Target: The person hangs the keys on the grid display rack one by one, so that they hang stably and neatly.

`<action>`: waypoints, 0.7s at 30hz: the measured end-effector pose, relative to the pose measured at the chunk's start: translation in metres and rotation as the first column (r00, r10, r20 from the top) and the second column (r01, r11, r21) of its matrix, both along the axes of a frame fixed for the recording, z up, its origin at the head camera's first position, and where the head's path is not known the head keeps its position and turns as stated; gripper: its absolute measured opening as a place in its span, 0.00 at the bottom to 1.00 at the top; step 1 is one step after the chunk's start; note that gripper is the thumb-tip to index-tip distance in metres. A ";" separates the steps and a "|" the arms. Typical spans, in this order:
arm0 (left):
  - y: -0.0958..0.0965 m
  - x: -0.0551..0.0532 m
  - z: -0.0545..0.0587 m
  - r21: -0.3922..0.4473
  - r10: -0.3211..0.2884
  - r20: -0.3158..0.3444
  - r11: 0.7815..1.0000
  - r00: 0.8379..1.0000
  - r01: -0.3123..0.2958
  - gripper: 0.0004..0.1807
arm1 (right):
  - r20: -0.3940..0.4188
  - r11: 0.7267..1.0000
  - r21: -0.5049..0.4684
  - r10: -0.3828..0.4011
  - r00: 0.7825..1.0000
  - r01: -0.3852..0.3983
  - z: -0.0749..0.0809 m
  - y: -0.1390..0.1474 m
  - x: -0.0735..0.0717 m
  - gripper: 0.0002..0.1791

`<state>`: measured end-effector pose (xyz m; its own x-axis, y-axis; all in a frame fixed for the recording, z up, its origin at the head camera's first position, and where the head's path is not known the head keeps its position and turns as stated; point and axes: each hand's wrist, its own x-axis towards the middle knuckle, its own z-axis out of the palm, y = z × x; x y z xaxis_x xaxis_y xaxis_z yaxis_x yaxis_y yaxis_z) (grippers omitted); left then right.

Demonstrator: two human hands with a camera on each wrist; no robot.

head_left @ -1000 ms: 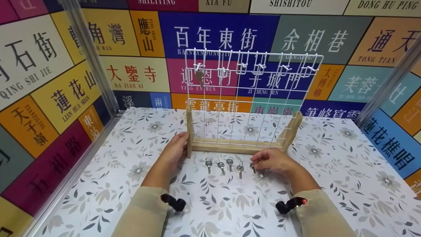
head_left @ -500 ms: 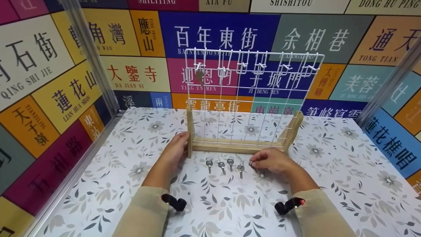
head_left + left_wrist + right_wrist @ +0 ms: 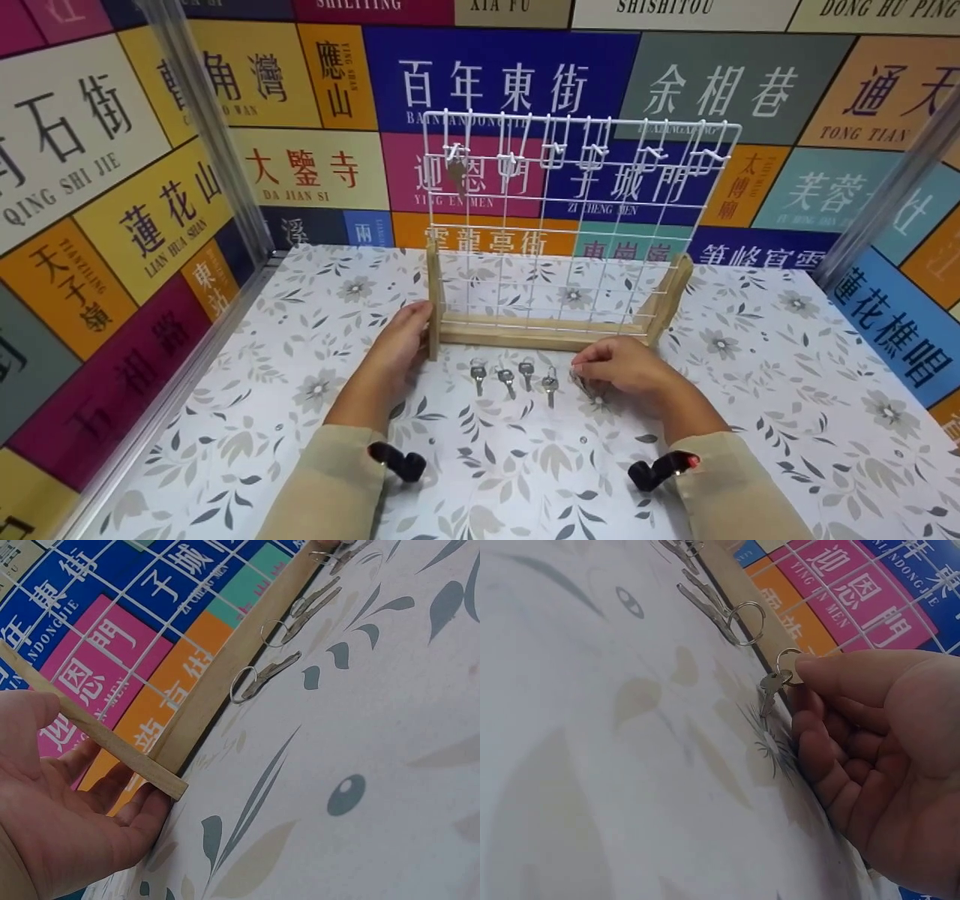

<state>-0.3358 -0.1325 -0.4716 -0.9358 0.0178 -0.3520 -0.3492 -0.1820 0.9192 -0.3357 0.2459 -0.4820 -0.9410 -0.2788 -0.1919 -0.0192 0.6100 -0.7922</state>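
My left hand (image 3: pixel 401 337) holds the left wooden upright (image 3: pixel 120 746) of a white wire grid rack, thumb on one side and fingers on the other. Just in front of the rack's wooden base (image 3: pixel 517 339), my right hand (image 3: pixel 626 366) pinches a small metal ring between thumb and forefinger. A silver key (image 3: pixel 771 690) hangs from that ring, close above the tabletop in the right wrist view. Several more keys with rings lie in a loose row to its left, among them one key (image 3: pixel 479 377) at the row's left end.
White wire hooks (image 3: pixel 651 155) line the top of the grid. From the leftmost one hangs a key (image 3: pixel 457 178). A flower-patterned cloth (image 3: pixel 510 465) covers the table. Panels with large lettering (image 3: pixel 495 82) stand behind and at both sides.
The key at my right fingertips has tilted and shifted slightly to the right, its ring now pinched. My left hand and the rack have stayed in place.
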 end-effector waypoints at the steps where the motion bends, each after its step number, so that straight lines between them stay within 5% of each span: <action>1: 0.000 0.000 0.000 -0.006 0.000 0.000 1.000 1.000 0.000 0.24 | 0.019 1.000 -0.021 -0.004 1.000 0.005 0.001 0.000 0.001 0.11; 11: -0.001 0.000 0.000 0.004 0.002 0.011 1.000 1.000 -0.002 0.22 | 0.003 0.979 -0.201 0.009 1.000 -0.008 0.031 -0.013 0.009 0.15; 21: 0.000 -0.002 0.000 -0.014 0.004 -0.029 1.000 1.000 -0.004 0.23 | 0.005 0.899 -0.437 -0.005 1.000 0.007 0.078 -0.048 0.023 0.11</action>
